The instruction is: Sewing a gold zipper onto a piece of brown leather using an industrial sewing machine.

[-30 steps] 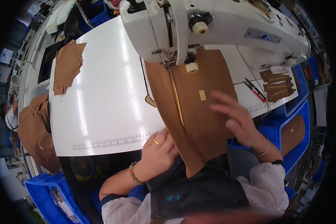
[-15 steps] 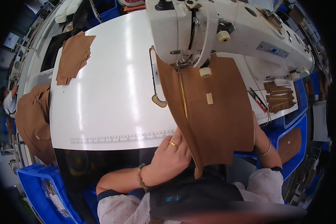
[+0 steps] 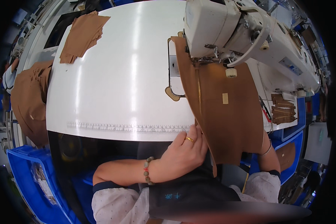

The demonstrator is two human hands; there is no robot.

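Brown fabric [image 3: 235,123] lies under the sewing machine [image 3: 211,30], zipper [image 3: 199,89] placed, not yet freed; my left hand [image 3: 181,156] pinches its left edge; right hand [image 3: 266,139] mostly hidden, grip unclear.

Brt lighting w/ vert. glare streaks on white tabletop [image 3: 104,86], dark warped edges, btm-ctr. blur.

A glossy white counter [image 3: 108,89] catches two bright streaks of light [image 3: 134,56]. Beyond its left edge run a long pale table [image 3: 35,43] and a person in white [image 3: 9,78]; blue bins [image 3: 16,171] stand at both sides.
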